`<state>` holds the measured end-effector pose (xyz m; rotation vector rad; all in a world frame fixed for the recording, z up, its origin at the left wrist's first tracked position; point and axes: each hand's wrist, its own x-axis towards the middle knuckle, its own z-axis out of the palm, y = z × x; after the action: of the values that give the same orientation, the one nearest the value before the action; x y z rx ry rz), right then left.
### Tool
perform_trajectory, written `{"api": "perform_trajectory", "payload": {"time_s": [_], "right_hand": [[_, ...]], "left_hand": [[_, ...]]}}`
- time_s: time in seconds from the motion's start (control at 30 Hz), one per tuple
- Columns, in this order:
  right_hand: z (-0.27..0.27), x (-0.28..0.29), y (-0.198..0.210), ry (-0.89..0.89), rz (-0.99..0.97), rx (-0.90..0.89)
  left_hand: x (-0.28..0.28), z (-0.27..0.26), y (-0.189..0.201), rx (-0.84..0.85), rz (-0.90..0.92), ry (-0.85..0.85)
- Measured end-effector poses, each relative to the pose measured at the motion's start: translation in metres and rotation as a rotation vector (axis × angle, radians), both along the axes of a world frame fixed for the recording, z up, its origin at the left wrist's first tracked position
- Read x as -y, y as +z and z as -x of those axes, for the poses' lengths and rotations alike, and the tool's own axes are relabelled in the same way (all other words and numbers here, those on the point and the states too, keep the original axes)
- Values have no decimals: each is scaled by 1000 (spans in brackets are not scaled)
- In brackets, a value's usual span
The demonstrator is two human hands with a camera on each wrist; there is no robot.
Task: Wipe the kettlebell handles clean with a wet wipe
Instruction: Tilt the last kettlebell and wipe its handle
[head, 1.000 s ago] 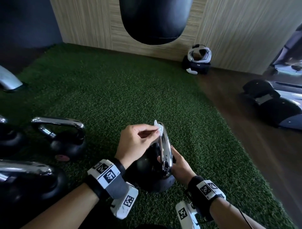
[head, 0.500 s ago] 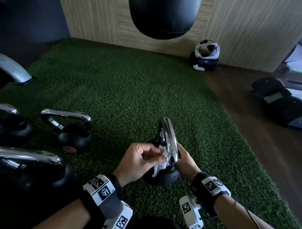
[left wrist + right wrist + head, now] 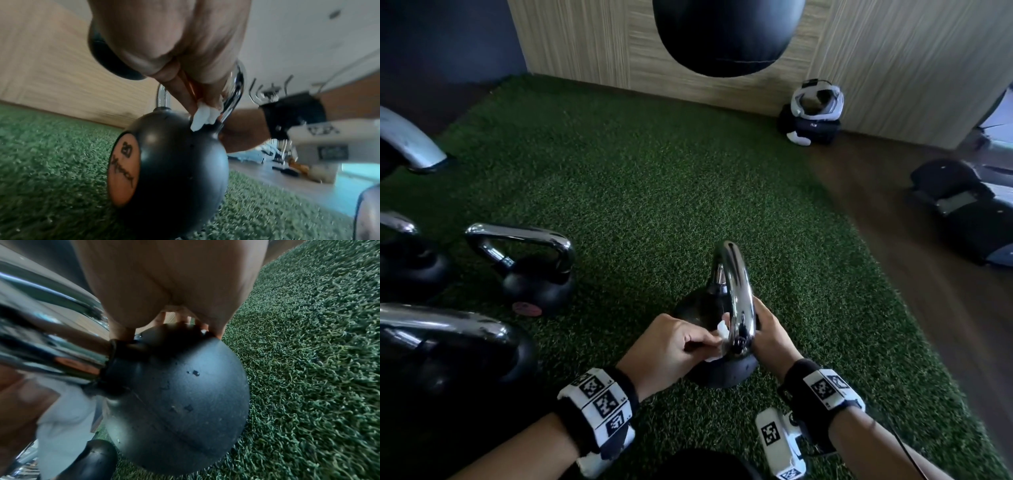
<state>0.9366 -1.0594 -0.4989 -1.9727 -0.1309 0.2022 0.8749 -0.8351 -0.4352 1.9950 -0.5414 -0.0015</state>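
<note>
A black kettlebell [image 3: 722, 373] [image 3: 170, 162] [image 3: 180, 394] with a chrome handle [image 3: 736, 291] [image 3: 236, 91] [image 3: 41, 350] stands on green turf in front of me. My left hand [image 3: 671, 346] [image 3: 185, 48] pinches a white wet wipe [image 3: 720, 334] [image 3: 202, 116] against the near leg of the handle, just above the ball. My right hand [image 3: 770, 332] [image 3: 164, 280] rests on the right side of the ball, fingers spread over its top; its fingertips are mostly hidden.
Three more chrome-handled kettlebells [image 3: 530, 270] stand in a row at the left on the turf [image 3: 654, 192]. A black punching bag [image 3: 726, 34] hangs ahead. A headguard [image 3: 815, 109] lies by the wooden wall, and dark pads [image 3: 969, 209] sit on the wood floor at right.
My left hand has slid the wipe from the top of the handle down its near leg to just above the ball. The right hand stays on the ball.
</note>
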Motion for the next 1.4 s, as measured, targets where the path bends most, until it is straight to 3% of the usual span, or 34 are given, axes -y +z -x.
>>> {"api": "perform_trajectory", "payload": {"time_s": [0.1, 0.2, 0.3, 0.37, 0.5, 0.63, 0.8, 0.9, 0.93, 1.03, 1.1, 1.17, 1.27, 1.4], "right_hand": [[0, 3, 13, 0, 31, -9], [7, 4, 58, -97, 55, 90], [17, 5, 112, -234, 67, 292], [27, 1, 144, -180, 44, 415], [46, -15, 181, 95, 44, 394], [47, -26, 179, 41, 1, 415], [44, -16, 169, -21, -74, 381], [38, -6, 160, -63, -171, 306], [37, -3, 158, -92, -229, 264], [36, 8, 151, -162, -334, 158], [36, 15, 145, -184, -358, 107], [37, 21, 139, -211, -386, 72], [37, 27, 129, -273, -410, 37], [36, 28, 118, -296, -418, -46]], "left_hand": [[-1, -3, 3, -127, 104, 130], [-6, -9, 16, -305, 348, 297], [-11, -17, 40, -434, 617, 315], [-10, -20, 58, -506, 745, 288], [-1, -19, 85, -553, 812, 213], [12, -13, 95, -547, 816, 182], [11, -8, 94, -513, 615, 176], [10, -10, 81, -331, 434, 228], [8, -13, 71, -211, 300, 276], [-1, -15, 33, 89, -397, 305], [2, -12, 3, 134, -591, 197], [16, -6, -18, 64, -656, 162], [46, -2, -38, -12, -734, 264], [55, -16, -49, 35, -560, 392]]}}
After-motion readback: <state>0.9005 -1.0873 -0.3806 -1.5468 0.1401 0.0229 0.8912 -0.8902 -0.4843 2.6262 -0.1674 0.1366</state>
